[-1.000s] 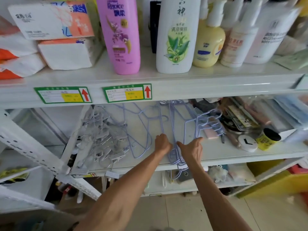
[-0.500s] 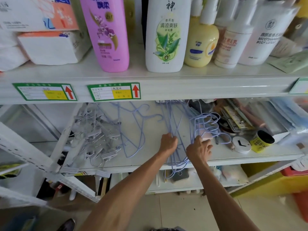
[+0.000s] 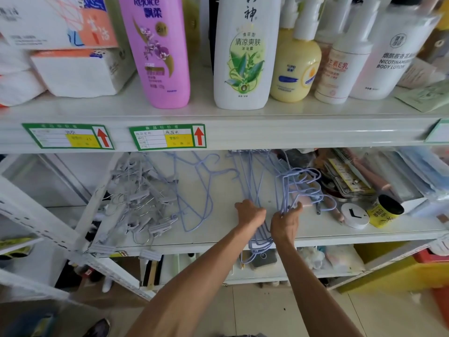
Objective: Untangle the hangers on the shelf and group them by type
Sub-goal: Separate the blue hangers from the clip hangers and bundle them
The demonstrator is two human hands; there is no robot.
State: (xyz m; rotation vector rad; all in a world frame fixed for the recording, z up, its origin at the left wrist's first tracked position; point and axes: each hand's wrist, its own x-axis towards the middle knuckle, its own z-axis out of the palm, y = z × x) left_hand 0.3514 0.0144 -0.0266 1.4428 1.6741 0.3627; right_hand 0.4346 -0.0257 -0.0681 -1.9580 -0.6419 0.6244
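A bunch of lilac wire hangers [image 3: 252,181] lies on the white lower shelf [image 3: 218,237], its lower ends hanging over the front edge. My left hand [image 3: 249,212] grips this bunch near the middle. My right hand [image 3: 285,221] grips a second set of lilac hangers [image 3: 301,183] whose hooks fan out to the right. Two or three more lilac hangers [image 3: 194,190] lie loose to the left. Further left sits a tangled heap of grey clip hangers [image 3: 141,200] with metal hooks.
Small items crowd the shelf's right part: a white round lid [image 3: 356,215], a yellow jar with a black cap [image 3: 385,210], packets and combs. The upper shelf [image 3: 243,127] carries bottles and tissue packs. Its front edge hangs low over the hangers.
My right hand has closed round the right set of hangers, which it only touched a second ago. Both hands moved slightly further onto the shelf.
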